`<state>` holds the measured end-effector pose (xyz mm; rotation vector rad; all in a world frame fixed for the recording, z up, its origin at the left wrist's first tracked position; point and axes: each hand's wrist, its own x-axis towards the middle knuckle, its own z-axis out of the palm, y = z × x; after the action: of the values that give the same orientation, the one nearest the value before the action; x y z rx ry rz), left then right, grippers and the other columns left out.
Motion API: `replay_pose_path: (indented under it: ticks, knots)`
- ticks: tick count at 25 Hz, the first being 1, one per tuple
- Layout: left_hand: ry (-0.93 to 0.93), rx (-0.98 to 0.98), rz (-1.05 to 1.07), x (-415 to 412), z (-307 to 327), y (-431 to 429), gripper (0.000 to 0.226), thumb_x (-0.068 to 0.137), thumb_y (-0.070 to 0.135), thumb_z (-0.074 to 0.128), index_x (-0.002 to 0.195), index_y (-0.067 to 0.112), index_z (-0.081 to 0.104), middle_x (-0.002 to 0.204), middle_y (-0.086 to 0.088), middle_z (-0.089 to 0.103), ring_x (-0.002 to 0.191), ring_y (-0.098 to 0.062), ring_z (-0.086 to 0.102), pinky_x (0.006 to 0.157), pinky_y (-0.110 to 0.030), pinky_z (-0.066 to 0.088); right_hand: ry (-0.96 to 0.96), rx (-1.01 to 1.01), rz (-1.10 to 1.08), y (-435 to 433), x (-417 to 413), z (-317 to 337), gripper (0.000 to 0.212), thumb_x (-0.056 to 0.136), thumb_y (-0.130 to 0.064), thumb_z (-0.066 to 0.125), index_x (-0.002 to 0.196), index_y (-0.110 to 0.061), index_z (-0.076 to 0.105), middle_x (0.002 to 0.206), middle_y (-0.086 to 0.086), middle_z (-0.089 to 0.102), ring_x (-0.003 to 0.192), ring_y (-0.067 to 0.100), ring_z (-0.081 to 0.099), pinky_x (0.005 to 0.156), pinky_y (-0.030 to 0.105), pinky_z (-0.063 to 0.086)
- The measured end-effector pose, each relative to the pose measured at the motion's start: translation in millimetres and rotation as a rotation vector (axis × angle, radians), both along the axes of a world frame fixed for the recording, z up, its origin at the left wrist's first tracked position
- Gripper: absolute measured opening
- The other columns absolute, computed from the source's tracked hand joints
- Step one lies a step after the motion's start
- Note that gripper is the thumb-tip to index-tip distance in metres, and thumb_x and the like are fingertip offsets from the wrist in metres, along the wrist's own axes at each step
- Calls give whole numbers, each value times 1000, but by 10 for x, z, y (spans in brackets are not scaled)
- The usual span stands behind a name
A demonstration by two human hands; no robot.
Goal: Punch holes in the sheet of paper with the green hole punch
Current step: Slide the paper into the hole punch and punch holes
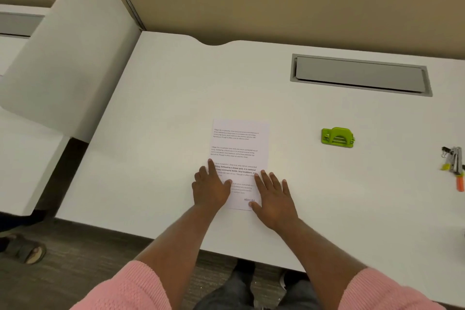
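Two bare hands lie flat on a white desk (156, 113), seen from above by a camera worn on the person's head. Between and under them sits the sheet of paper (240, 143), a printed page with several blocks of text, lying flat near the front edge of the desk with its long side running away from the viewer. The left hand (210, 187) rests palm down on the page's lower left edge, fingers spread and relaxed, gripping nothing. The right hand (274, 196) rests palm down on the lower right edge, fingers likewise spread and loose — its thumb touches the bottom corner of the page beside a small printed word. Pink sleeves are pushed up above both forearms. The green hole punch (337, 137) stands on the desk well to the right of the paper, apart from both hands. Farther right, at the frame's edge, lies a metal stapler (454, 158) with a small orange item just below it. Behind the punch, a grey cable hatch (359, 74) is set into the desk — closed flush. A white partition panel (65, 58) rises at the left.
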<state>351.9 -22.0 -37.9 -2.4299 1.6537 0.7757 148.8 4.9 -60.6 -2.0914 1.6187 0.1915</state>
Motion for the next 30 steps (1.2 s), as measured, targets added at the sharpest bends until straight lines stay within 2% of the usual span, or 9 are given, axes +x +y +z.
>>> replay_pose_path:
  ticks: [4, 8, 11, 17, 23, 30]
  knots:
    - [33, -17, 74, 35, 33, -144, 90, 91, 54, 59, 157, 11, 15, 141, -18, 42, 130, -34, 44, 105, -45, 41, 18, -3, 0, -17, 49, 33, 85, 95, -55, 47, 161, -23, 5, 170, 0, 3, 156, 23, 0, 126, 51, 1]
    - [207, 29, 331, 11, 71, -356, 79, 87, 46, 70, 146, 8, 33, 138, -20, 48, 130, -38, 48, 105, -46, 43, 42, 5, -17, -16, 0, 57, 88, 94, -54, 49, 161, -22, 2, 170, 0, 5, 156, 22, 2, 126, 50, 0]
    - [303, 54, 487, -15, 71, -486, 64, 89, 37, 68, 136, 2, 42, 136, -20, 53, 127, -39, 53, 105, -46, 46, 37, 6, -36, 35, -67, 60, 90, 93, -55, 49, 161, -21, 2, 170, 0, 7, 156, 24, 5, 125, 51, 1]
    - [313, 78, 465, -125, 49, -548, 48, 96, 30, 55, 133, -2, 52, 137, -20, 57, 127, -37, 55, 101, -38, 45, 34, 13, -65, 121, -146, 76, 93, 91, -56, 50, 161, -21, 0, 169, 0, 10, 156, 24, 7, 125, 51, 2]
    - [228, 4, 479, -298, 96, -474, 51, 91, 28, 65, 133, 3, 53, 134, -19, 52, 127, -37, 51, 102, -45, 45, 32, 3, -66, 182, -188, 109, 93, 90, -55, 52, 161, -20, 2, 169, -1, 13, 155, 24, 10, 125, 52, 5]
    - [323, 58, 565, -325, 116, -530, 55, 83, 27, 75, 126, 1, 52, 127, -19, 60, 115, -37, 62, 94, -41, 52, 24, 3, -89, 252, -288, 106, 94, 90, -53, 53, 161, -20, 1, 169, 0, 12, 155, 24, 10, 126, 51, 4]
